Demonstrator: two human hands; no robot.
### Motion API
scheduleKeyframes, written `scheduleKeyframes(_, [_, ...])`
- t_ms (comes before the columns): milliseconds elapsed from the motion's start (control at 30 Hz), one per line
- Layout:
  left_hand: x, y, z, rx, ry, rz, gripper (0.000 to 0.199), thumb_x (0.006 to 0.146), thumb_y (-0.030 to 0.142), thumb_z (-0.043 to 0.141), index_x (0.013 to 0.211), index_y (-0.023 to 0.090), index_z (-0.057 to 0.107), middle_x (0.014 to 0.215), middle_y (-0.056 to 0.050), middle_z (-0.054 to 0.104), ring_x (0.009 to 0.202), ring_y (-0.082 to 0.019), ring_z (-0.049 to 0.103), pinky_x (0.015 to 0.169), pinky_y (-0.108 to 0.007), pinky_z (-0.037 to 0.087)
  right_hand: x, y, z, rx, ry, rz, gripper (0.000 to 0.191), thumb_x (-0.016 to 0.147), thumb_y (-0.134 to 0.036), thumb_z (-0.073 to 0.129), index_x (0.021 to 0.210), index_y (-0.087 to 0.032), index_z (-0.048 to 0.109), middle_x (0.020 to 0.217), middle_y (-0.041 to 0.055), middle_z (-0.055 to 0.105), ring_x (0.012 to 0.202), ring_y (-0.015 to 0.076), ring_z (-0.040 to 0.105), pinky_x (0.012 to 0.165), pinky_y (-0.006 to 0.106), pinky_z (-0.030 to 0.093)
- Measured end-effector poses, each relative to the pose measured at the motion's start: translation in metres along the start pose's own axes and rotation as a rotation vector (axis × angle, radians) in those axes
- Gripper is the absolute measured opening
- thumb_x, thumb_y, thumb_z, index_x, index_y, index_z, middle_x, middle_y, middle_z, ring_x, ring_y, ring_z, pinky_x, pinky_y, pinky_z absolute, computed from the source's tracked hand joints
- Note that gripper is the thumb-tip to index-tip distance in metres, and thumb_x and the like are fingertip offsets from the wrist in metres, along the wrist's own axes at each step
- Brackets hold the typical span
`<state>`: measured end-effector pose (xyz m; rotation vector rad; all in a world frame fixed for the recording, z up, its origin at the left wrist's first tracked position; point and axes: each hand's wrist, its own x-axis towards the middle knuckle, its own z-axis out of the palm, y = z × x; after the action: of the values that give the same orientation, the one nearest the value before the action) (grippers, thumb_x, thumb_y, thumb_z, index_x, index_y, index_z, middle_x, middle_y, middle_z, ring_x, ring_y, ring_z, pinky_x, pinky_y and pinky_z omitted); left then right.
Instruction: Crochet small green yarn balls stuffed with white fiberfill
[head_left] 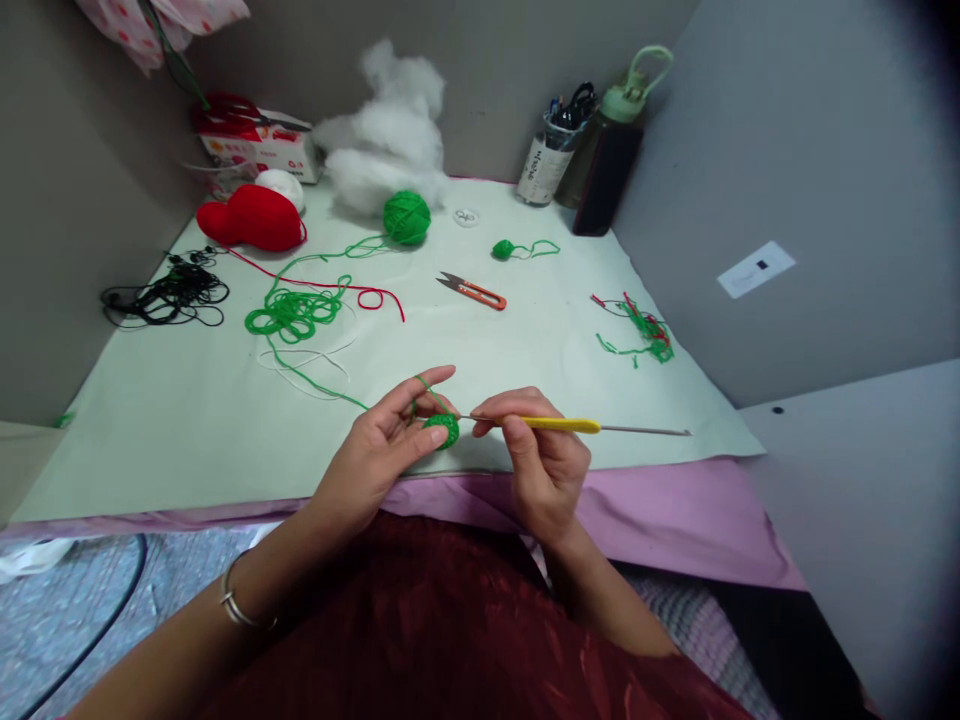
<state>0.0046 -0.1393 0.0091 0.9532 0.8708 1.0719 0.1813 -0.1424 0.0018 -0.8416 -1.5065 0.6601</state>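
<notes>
Near the table's front edge, my left hand pinches a small round green crochet piece, with green yarn looped over its raised index finger. My right hand is closed around a crochet hook with a yellow handle; one metal end meets the crochet piece and the other points right. A strand runs from my left hand to loose green yarn on the left and on towards a green yarn ball. Orange thread snips lie beyond my hands.
Red yarn, tangled black yarn and white stuffing sit at the back and left. A small green piece, yarn scraps, a pen holder and a bottle stand or lie on the right. Grey partitions surround the table.
</notes>
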Motion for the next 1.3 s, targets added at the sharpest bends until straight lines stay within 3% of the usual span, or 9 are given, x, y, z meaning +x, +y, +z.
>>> scheduleKeyframes(233, [0.000, 0.002, 0.001, 0.046, 0.023, 0.002, 0.069, 0.086, 0.026, 0.079, 0.150, 0.026, 0.053, 0.098, -0.001, 0.067, 0.099, -0.018, 0.062, 0.095, -0.030, 0.047, -0.006, 0.002, 0.002, -0.184, -0.031, -0.206, 0.027, 0.099, -0.008, 0.054, 0.114, -0.022, 0.070, 0.093, 0.0050, 0.073, 0.090, 0.0182, 0.068, 0.077, 0.035, 0.058])
scheduleKeyframes(367, [0.000, 0.002, 0.002, -0.005, 0.017, -0.005, 0.069, 0.087, 0.026, 0.078, 0.150, 0.024, 0.052, 0.099, -0.002, 0.068, 0.101, -0.018, 0.062, 0.096, -0.031, 0.046, -0.010, 0.004, 0.002, -0.159, 0.001, -0.178, 0.028, 0.100, -0.011, 0.055, 0.117, -0.025, 0.071, 0.097, 0.0046, 0.076, 0.092, 0.0186, 0.071, 0.077, 0.036, 0.060])
scheduleKeyframes(600, [-0.001, 0.000, 0.007, -0.102, -0.003, -0.041, 0.052, 0.084, 0.025, 0.082, 0.134, 0.027, 0.068, 0.100, -0.001, 0.069, 0.099, -0.016, 0.063, 0.096, -0.030, 0.045, -0.010, 0.006, 0.006, -0.148, 0.048, -0.179, 0.027, 0.099, -0.014, 0.059, 0.114, -0.028, 0.075, 0.103, 0.0066, 0.077, 0.094, 0.0197, 0.074, 0.076, 0.036, 0.063])
scheduleKeyframes(767, [-0.002, 0.002, 0.008, -0.122, 0.007, -0.048, 0.058, 0.084, 0.025, 0.081, 0.139, 0.024, 0.064, 0.099, -0.002, 0.071, 0.100, -0.019, 0.064, 0.097, -0.032, 0.045, -0.007, 0.006, 0.006, -0.078, 0.058, -0.125, 0.026, 0.099, -0.015, 0.059, 0.114, -0.029, 0.075, 0.100, 0.0052, 0.076, 0.094, 0.0195, 0.073, 0.077, 0.038, 0.062])
scheduleKeyframes(933, [-0.001, 0.000, 0.006, -0.076, 0.009, -0.049, 0.074, 0.083, 0.024, 0.082, 0.151, 0.024, 0.052, 0.099, -0.002, 0.070, 0.098, -0.018, 0.065, 0.093, -0.031, 0.048, -0.003, 0.005, 0.003, -0.054, -0.020, -0.064, 0.024, 0.100, -0.016, 0.055, 0.110, -0.027, 0.074, 0.096, 0.0040, 0.075, 0.089, 0.0183, 0.072, 0.077, 0.037, 0.061])
scheduleKeyframes(1033, [-0.001, -0.003, 0.008, -0.057, 0.046, -0.043, 0.082, 0.083, 0.023, 0.082, 0.156, 0.025, 0.045, 0.099, -0.001, 0.070, 0.099, -0.017, 0.066, 0.093, -0.028, 0.049, -0.008, 0.010, 0.007, -0.349, -0.043, -0.249, 0.029, 0.096, -0.014, 0.061, 0.120, -0.026, 0.072, 0.106, 0.0082, 0.073, 0.096, 0.0207, 0.070, 0.080, 0.038, 0.061])
scheduleKeyframes(1100, [-0.002, -0.003, 0.011, -0.117, 0.059, -0.075, 0.077, 0.084, 0.022, 0.081, 0.153, 0.024, 0.048, 0.101, -0.002, 0.071, 0.100, -0.017, 0.066, 0.092, -0.027, 0.049, -0.013, 0.016, 0.010, -0.531, 0.007, -0.408, 0.033, 0.094, -0.016, 0.065, 0.125, -0.028, 0.072, 0.111, 0.0100, 0.072, 0.101, 0.0232, 0.070, 0.082, 0.040, 0.062])
scheduleKeyframes(1167, [-0.002, -0.002, 0.012, -0.240, 0.047, -0.145, 0.066, 0.085, 0.024, 0.079, 0.147, 0.022, 0.057, 0.101, -0.003, 0.072, 0.098, -0.017, 0.067, 0.091, -0.027, 0.050, -0.016, 0.020, 0.013, -0.555, 0.055, -0.452, 0.035, 0.094, -0.018, 0.065, 0.125, -0.033, 0.072, 0.112, 0.0082, 0.073, 0.102, 0.0237, 0.070, 0.080, 0.040, 0.062])
scheduleKeyframes(1300, [0.001, 0.003, 0.009, -0.407, 0.013, -0.242, 0.043, 0.089, 0.024, 0.075, 0.131, 0.016, 0.071, 0.101, -0.006, 0.073, 0.093, -0.016, 0.066, 0.091, -0.026, 0.052, -0.010, 0.018, 0.010, -0.241, 0.072, -0.196, 0.026, 0.097, -0.019, 0.062, 0.115, -0.032, 0.076, 0.104, 0.0052, 0.074, 0.094, 0.0213, 0.071, 0.076, 0.039, 0.062])
